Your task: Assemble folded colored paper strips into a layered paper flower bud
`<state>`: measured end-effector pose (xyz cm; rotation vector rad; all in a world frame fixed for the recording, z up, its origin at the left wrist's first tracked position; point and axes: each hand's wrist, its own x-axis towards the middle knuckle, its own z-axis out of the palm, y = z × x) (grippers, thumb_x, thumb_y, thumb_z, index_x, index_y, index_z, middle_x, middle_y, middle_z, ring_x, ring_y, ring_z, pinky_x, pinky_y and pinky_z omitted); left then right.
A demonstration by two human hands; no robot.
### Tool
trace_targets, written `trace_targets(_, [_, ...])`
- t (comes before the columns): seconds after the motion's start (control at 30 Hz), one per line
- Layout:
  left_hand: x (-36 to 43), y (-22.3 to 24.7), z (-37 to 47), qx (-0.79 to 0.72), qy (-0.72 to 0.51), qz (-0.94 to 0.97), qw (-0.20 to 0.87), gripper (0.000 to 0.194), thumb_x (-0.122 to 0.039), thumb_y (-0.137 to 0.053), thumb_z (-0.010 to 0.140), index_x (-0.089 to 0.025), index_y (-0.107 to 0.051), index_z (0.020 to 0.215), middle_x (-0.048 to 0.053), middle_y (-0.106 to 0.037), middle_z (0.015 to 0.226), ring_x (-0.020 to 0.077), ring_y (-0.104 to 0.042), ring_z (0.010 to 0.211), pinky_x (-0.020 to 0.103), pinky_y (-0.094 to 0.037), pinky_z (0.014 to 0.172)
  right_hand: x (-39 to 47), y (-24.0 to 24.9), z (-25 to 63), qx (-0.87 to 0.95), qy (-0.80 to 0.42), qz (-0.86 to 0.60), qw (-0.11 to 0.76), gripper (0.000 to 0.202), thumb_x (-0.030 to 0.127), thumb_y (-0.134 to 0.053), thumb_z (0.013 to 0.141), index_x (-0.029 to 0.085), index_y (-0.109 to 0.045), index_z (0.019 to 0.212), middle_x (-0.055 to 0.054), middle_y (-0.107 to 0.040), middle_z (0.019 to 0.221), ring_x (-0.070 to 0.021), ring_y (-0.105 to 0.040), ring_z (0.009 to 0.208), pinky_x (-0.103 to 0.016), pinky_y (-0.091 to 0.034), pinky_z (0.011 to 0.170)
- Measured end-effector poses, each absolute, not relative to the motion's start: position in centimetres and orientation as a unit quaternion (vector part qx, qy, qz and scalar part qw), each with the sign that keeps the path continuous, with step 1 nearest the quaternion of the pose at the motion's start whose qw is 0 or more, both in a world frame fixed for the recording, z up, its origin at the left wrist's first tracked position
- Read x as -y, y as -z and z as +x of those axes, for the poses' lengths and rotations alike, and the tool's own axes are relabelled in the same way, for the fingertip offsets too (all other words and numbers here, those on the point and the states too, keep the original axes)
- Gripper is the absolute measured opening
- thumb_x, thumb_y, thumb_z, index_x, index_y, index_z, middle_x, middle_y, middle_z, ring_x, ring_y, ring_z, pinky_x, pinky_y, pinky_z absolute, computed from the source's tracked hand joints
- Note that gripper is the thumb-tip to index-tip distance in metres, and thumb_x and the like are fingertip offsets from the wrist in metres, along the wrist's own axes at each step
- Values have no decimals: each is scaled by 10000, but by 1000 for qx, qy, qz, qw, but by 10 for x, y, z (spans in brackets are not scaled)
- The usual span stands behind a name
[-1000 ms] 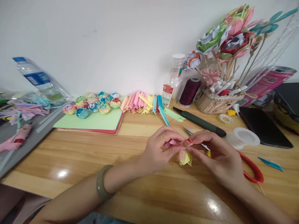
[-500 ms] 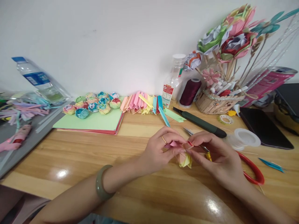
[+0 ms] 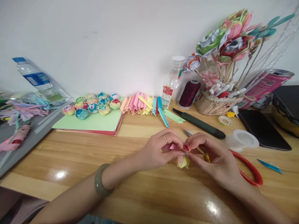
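Both hands meet over the table's front middle, pinching a small paper flower [image 3: 182, 162] with yellow, pink and red petals. My left hand [image 3: 162, 148], with a ring and a green bangle [image 3: 101, 181] on the arm, grips its left side between thumb and fingers. On the other side, my right hand [image 3: 209, 157] pinches near a red folded piece [image 3: 186, 147] at the top. Fingers hide much of the flower. Beneath and beside the right hand lie red-handled scissors [image 3: 253, 169], their blades partly covered.
Finished paper flowers [image 3: 93, 107] sit on green paper [image 3: 86, 122] at the back left, beside folded strips [image 3: 140, 104]. A dark green cutter [image 3: 203, 126], a clear spool [image 3: 245, 139], a phone [image 3: 263, 130] and a flower basket [image 3: 213, 104] stand or lie at right.
The fingers of my right hand have shifted slightly, and the red folded piece shows more of its face. The view has tilted a little; both hands still pinch the flower.
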<state>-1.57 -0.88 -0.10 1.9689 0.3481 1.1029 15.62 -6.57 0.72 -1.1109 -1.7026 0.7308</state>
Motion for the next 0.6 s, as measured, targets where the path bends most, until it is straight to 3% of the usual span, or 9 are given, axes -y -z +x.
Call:
trace_targets(0.4, [12, -6, -21, -168, -312, 718, 599, 82, -189, -560, 766, -141, -504, 802, 31, -533, 799, 97, -506, 684, 235, -435, 650, 68, -9, 156, 671, -364, -479, 433, 134, 292, -663, 743, 211, -555, 737, 4, -591, 712, -150, -579, 682, -271, -478, 625])
trace_targets(0.6, [10, 1, -17, -224, -292, 621, 692, 208, -273, -661, 706, -141, -524, 789, 12, -551, 760, 78, -511, 632, 219, -435, 617, 67, -12, 153, 569, -479, -501, 443, 232, 372, -668, 729, 203, -509, 727, 12, -561, 682, -117, -558, 549, -240, -489, 472])
